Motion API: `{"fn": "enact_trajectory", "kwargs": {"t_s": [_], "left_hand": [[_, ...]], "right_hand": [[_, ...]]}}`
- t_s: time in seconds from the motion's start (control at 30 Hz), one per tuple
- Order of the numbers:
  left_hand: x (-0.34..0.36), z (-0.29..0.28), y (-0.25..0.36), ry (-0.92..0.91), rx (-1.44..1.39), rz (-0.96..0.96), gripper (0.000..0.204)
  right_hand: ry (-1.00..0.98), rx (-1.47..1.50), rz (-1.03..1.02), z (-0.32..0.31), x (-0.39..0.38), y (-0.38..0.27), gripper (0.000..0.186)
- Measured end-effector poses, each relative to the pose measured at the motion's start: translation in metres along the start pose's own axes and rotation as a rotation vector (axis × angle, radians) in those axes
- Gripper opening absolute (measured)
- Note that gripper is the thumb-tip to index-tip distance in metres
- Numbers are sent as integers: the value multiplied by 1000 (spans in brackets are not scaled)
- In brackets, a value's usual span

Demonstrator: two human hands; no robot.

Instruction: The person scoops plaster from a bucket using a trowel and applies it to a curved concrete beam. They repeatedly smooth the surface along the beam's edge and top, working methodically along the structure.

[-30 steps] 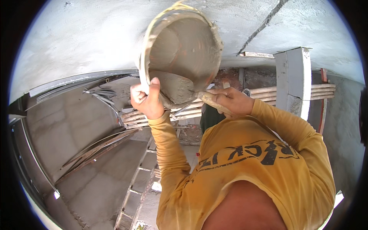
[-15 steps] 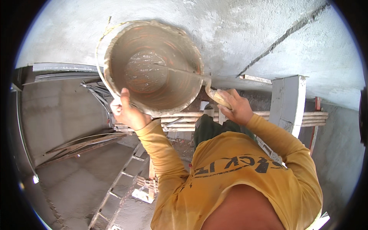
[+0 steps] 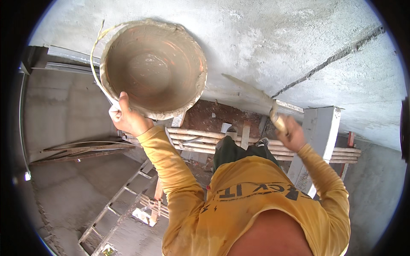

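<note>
My left hand (image 3: 131,121) grips the near rim of a mortar-caked bucket (image 3: 186,79), thumb over the edge. The bucket is tilted so its inside faces me; wet grey mortar coats its wall and bottom, and a pale handle (image 3: 94,55) hangs along its left side. To the right, my right hand (image 3: 292,134) is closed around the handle of a trowel (image 3: 279,121). Its long blade points up and left, outside the bucket and close to the grey plastered wall (image 3: 273,38). Some motion blur softens the blade.
Below me runs a platform of bamboo poles (image 3: 200,141). A ladder (image 3: 113,209) leans at the lower left. A grey post (image 3: 318,128) stands right of my right hand. Long boards (image 3: 92,147) lie at the left, and a dark groove (image 3: 329,59) crosses the wall.
The trowel has come out of the bucket and moved right, toward the wall, with my right hand. My left hand and the bucket have shifted a little left in view.
</note>
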State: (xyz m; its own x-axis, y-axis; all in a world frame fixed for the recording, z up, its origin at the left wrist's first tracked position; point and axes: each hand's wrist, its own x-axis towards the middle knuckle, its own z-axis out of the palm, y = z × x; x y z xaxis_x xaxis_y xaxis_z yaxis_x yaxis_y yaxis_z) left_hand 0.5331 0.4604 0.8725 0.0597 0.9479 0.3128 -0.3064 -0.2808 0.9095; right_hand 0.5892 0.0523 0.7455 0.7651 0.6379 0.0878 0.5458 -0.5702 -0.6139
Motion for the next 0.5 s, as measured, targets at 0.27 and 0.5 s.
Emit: {"fn": "enact_trajectory", "kwargs": {"t_s": [0.27, 0.5], "left_hand": [[-26, 0, -2, -324, 161, 88, 21], [-51, 6, -12, -618, 206, -13, 17]], "right_hand": [[-340, -250, -152, -94, 94, -44, 47], [-586, 25, -107, -47, 90, -28, 46]]}}
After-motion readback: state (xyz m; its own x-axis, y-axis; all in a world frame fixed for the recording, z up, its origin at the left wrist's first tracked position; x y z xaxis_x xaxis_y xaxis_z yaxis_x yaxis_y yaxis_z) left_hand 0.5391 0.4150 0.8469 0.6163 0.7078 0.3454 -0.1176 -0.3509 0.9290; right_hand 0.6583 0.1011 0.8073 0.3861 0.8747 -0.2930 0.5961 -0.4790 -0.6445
